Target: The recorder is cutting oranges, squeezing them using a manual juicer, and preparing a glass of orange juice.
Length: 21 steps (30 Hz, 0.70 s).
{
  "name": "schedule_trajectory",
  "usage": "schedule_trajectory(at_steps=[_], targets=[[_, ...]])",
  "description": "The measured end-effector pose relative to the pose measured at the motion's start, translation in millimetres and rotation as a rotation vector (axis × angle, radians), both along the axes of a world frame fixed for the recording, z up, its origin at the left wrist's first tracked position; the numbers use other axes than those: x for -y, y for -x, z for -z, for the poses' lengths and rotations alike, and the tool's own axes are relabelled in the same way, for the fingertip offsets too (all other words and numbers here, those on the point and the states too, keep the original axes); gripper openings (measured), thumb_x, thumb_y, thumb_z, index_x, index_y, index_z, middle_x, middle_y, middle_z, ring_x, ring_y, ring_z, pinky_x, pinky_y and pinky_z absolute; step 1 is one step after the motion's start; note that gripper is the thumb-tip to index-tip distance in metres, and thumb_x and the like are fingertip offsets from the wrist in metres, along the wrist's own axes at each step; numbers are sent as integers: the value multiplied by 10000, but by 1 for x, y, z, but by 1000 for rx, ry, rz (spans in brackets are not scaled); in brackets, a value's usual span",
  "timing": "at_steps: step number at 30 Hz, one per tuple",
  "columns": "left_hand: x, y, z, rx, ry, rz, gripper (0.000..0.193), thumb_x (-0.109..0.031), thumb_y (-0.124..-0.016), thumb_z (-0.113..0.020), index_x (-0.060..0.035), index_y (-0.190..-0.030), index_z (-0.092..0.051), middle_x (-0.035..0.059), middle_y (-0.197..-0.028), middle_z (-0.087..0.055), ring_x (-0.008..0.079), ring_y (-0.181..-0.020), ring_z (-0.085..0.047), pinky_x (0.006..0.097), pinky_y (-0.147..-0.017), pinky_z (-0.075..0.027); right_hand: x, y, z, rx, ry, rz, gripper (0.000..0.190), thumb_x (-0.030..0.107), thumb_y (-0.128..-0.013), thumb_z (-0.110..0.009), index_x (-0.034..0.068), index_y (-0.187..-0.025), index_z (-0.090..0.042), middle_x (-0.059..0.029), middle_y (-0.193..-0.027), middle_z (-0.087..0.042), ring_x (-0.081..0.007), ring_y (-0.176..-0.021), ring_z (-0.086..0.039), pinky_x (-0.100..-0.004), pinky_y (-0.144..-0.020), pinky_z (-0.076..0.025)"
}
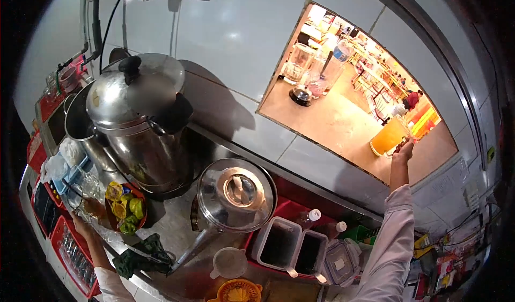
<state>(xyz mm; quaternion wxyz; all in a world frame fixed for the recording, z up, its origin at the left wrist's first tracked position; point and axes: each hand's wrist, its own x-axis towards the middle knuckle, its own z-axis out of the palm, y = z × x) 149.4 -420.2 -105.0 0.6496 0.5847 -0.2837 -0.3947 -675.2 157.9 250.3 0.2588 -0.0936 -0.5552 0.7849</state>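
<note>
My right hand [403, 151] grips the handle of a glass mug [387, 136] filled with an orange drink. The mug is at the ledge [338, 129] of a serving window; I cannot tell whether its base rests there. At the far left, my left hand [83, 226] is beside a clear glass [75, 196] over the counter's edge. Its fingers are partly hidden, so whether it holds the glass is unclear. Close by stands a red bowl [143, 215] of squeezed green citrus halves [130, 209]. A dark green cloth [141, 257] lies on the steel counter [173, 217].
Large steel pots [141, 153] and a lidded long-handled pan [237, 193] stand along the wall. Plastic tubs [279, 241] hold dark contents. An orange citrus juicer [239, 292] and strainer [229, 263] are in front. Jars [299, 62] and a call bell [301, 95] occupy the ledge.
</note>
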Motion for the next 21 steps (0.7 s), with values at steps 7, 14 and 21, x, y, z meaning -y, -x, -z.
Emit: schedule_trajectory(at_steps=[7,14,21], targets=[[50,-41,82,67,273,191,468,-324,-948,-397,3,-1280,-437,89,-1214,-483,186,-1060,-454,295,-926,-325,-3,21,-1,31,-46,-72,207,289,-782,-539,131,-651,-510,42,-491,-420,-77,-395,-366,-235,-383,-265],[57,-85,102,567,203,221,429,-232,-973,-286,-36,-1351,-335,189,-1349,-373,276,-1198,-414,395,-1018,-315,0,30,3,59,-90,-173,215,292,-782,-483,186,-605,-422,50,-493,-365,-105,-455,-327,-298,-516,-279],[22,-18,29,282,-133,-7,649,-543,-889,-336,-78,-1340,-381,171,-1302,-439,299,-1173,-435,412,-981,-324,42,14,3,175,-956,987,629,593,-820,-454,5,-1043,-468,-153,-1031,-499,-337,-998,-443,-463,-834,-364]])
